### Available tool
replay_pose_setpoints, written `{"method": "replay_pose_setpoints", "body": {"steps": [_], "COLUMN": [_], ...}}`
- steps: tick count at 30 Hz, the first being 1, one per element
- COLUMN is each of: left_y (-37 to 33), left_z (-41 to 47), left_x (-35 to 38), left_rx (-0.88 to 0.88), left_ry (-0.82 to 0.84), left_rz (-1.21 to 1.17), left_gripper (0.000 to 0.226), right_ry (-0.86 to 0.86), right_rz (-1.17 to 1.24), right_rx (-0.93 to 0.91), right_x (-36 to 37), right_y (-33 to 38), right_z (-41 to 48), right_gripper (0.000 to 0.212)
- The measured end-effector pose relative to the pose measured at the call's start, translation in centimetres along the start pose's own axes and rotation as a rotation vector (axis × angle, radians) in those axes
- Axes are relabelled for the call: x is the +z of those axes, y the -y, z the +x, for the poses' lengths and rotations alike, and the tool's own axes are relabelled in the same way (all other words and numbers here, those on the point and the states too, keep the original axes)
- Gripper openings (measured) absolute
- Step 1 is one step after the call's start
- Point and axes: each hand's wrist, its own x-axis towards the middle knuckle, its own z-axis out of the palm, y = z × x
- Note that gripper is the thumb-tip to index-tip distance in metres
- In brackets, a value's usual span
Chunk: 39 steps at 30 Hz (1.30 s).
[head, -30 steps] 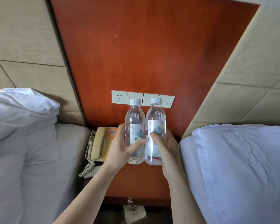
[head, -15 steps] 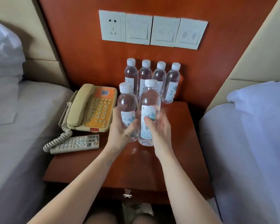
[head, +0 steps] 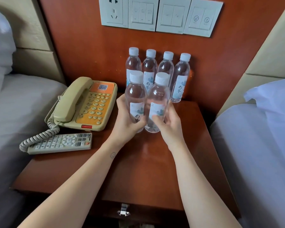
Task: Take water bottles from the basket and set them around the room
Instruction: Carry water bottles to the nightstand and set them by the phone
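My left hand (head: 124,120) grips a clear water bottle (head: 136,97) with a white cap and pale label. My right hand (head: 169,125) grips a second bottle (head: 160,99) of the same kind, pressed side by side with the first. Both bottles stand upright just above or on the red-brown nightstand (head: 138,170); I cannot tell if their bases touch it. Behind them, several more bottles (head: 181,79) stand in a row against the wooden wall panel. No basket is in view.
A beige and orange telephone (head: 85,104) and a grey remote control (head: 59,143) lie on the nightstand's left part. Beds flank it: left bed (head: 15,112), right bed (head: 257,145). Wall switches (head: 160,15) sit above the bottles. A drawer latch (head: 123,209) is at the front.
The view has tilted down and closer, bringing the nightstand and the row of bottles into sight. Both hands have carried their bottles down toward the nightstand top, in front of the row.
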Motion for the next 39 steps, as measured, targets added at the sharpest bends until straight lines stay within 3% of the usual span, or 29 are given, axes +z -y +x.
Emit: {"method": "replay_pose_setpoints", "body": {"steps": [2,4,8,11,16,23,29,39], "left_y": [0.2,0.6,0.9,1.1,1.7,4.4,5.3,5.7], "left_z": [-0.6,-1.9,-2.7,-1.2,1.5,5.0,6.7,7.1], "left_x": [0.0,-0.2,-0.7,-0.2,-0.1,-0.4,-0.5,-0.4], "left_rx": [-0.019,-0.055,-0.078,-0.088,-0.21,-0.143,-0.111,-0.105], "left_ry": [0.021,-0.025,-0.05,-0.067,-0.077,-0.094,-0.081,-0.103], "left_rz": [0.047,0.196,0.39,0.4,0.426,0.491,0.538,0.356], "left_gripper": [0.086,0.097,0.081,0.076,0.086,0.087,0.087,0.091], "right_ry": [0.008,-0.031,-0.065,-0.087,-0.168,-0.273,-0.277,-0.228], "right_rz": [-0.089,-0.222,-0.391,-0.418,-0.512,-0.7,-0.705,-0.69], "right_rx": [0.048,0.063,0.085,0.073,0.077,0.104,0.126,0.115], "right_x": [-0.4,-0.7,-0.6,0.2,2.3,4.4,4.7,4.1], "right_y": [-0.3,-0.5,-1.0,-1.4,-1.4,-2.0,-2.3,-2.7], "right_z": [-0.5,-1.2,-1.1,0.1,3.1,6.8,8.4,8.6], "right_gripper": [0.079,0.076,0.062,0.057,0.054,0.05,0.049,0.054]}}
